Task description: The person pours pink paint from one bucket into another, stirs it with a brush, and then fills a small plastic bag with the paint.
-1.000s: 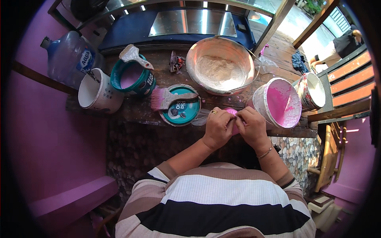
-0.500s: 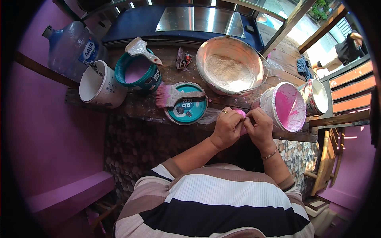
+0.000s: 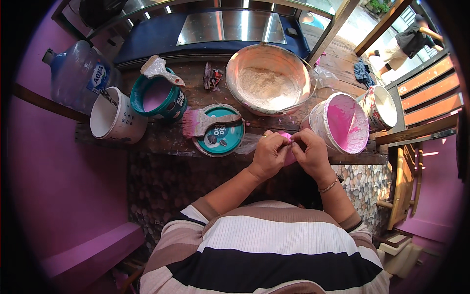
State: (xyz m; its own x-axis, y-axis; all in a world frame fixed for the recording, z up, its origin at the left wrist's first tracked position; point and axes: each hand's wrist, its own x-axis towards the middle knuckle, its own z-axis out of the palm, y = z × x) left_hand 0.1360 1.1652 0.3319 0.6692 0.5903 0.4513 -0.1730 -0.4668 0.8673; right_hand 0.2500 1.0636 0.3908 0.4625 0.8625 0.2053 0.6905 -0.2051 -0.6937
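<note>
Over the table's near edge, my left hand [image 3: 268,158] and my right hand [image 3: 313,156] meet, fingers pinched together. Between them is a small bright pink plastic bag [image 3: 290,158], mostly covered by the fingers. Both hands grip its upper part. Just left of them, a clear plastic bag [image 3: 248,142] lies on the wood. A wide paintbrush [image 3: 197,123] with pink bristles rests across a round teal lid [image 3: 230,140]. Close to my right hand stands a bucket [image 3: 329,128] coated inside with pink paint.
Behind my hands sits a large basin [image 3: 237,81] of pale powder. Leftward are a teal bucket [image 3: 172,109] of pinkish paint with a brush [image 3: 161,70] across its rim, a white bucket [image 3: 128,122] and a big water bottle [image 3: 73,73]. A smaller bucket [image 3: 384,110] stands right; a person [image 3: 411,41] is outside.
The view has shifted, so the table's contents sit slightly further left in the picture. Both hands keep hold of the pink bag, with a little more of it showing. The person outside has changed posture.
</note>
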